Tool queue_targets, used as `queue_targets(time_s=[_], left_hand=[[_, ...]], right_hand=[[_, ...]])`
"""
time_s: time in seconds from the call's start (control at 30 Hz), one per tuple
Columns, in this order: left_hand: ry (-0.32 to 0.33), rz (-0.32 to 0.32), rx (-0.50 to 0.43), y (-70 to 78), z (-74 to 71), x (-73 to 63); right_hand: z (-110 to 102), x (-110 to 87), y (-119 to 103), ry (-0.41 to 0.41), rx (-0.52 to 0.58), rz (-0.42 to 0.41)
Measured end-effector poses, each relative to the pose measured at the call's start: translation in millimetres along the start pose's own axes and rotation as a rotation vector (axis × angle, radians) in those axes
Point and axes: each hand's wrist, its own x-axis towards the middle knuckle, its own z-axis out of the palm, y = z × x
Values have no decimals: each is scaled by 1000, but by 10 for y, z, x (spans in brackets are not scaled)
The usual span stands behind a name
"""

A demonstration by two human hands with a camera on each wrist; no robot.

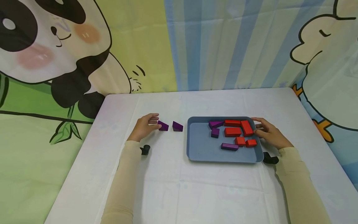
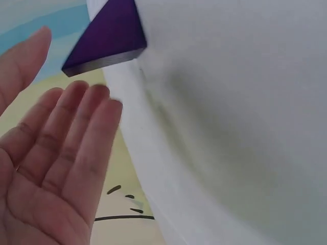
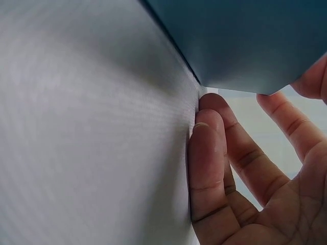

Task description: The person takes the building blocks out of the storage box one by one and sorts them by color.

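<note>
In the head view, my left hand (image 1: 144,127) is just left of a purple wedge-shaped block (image 1: 163,126), its thumb and fingers apart. The left wrist view shows this purple block (image 2: 110,38) beyond the fingertips (image 2: 110,104), with a gap between. A second purple wedge block (image 1: 177,126) stands to its right on the table. My right hand (image 1: 269,132) is at the right end of a blue-grey tray (image 1: 201,152); thumb and index finger touch its rim near the back corner. In the right wrist view, the other fingers (image 3: 207,168) rest low beside the tray wall (image 3: 245,46).
Inside the tray lie several red blocks (image 1: 232,132) and several purple ones, including a long purple block (image 1: 229,146). A white cloth covers the table (image 1: 167,186). A printed curtain (image 1: 145,46) hangs along its far edge. Black wrist-camera parts (image 1: 270,158) show at both wrists.
</note>
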Motion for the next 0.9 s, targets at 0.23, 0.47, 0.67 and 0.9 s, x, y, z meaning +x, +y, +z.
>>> queue_targets(time_s=[0.23,0.47,0.67,0.9], left_hand=[[82,51,58,158,-9,-26],[119,112,94,342,0,-86],[134,180,79,555,46,-120],[110,227,42,765,124,-131]], right_hand=[[4,-5,-9,3,2,-4],[-2,-1,-27,-1,3,17],[-2,-10,-56,7,5,10],[7,-7,-38,7,12,15]])
